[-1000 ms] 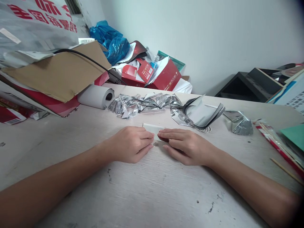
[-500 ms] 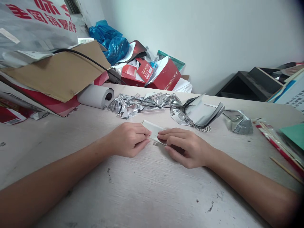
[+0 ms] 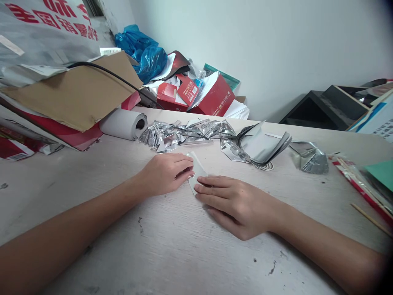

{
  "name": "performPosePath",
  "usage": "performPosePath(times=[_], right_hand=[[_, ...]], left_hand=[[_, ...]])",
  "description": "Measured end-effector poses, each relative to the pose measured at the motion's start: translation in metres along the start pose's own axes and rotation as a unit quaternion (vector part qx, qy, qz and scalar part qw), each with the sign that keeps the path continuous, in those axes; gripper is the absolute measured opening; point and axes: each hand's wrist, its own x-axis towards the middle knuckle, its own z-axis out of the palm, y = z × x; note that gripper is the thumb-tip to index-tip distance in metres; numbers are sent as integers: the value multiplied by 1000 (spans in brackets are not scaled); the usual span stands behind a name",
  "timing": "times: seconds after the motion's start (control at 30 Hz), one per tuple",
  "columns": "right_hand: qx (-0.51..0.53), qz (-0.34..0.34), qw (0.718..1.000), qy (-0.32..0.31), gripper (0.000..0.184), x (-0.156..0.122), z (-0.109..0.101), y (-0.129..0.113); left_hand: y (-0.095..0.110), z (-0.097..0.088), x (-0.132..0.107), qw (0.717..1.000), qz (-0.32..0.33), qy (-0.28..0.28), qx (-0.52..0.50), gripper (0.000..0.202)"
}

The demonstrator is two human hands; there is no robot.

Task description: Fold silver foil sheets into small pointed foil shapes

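Observation:
A small folded white paper strip lies on the pale wooden table, turned at an angle. My left hand rests on its far end with the fingers curled and pressed against it. Below it, my right hand lies over the near end, fingers together and flat, pressing the paper down. Just behind the hands lies a heap of folded silver foil pieces and a curved stack of silver-white sheets.
A white paper roll lies at the back left beside cardboard and red boxes. A crumpled foil piece and coloured sheets with a thin stick sit at the right. A blue bag lies against the wall.
The paper strip has turned from lying crosswise to a steep diagonal. My right hand slid towards me and left over its near end; my left hand shifted slightly away, up the table.

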Motion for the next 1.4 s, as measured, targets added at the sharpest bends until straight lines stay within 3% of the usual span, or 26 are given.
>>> performPosePath(times=[0.13,0.4,0.8,1.0,1.27,1.4], right_hand=[[10,6,1000,2,38,1,-2,-2],[12,17,1000,-3,40,0,-2,-2],[-16,21,1000,-5,40,2,-2,-5],[-7,21,1000,1,41,0,0,-2],[-3,29,1000,1,40,2,0,-2],[10,33,999,14,36,3,0,-2]], left_hand=[[2,2,0,1000,3,16,3,19],[3,3,0,997,-18,-5,-70,28],[3,-11,2,984,-23,-159,-75,67],[2,-11,3,981,-47,-155,-110,58],[1,-12,3,979,-37,-164,-113,85],[-1,-11,4,977,-60,-146,-140,72]])
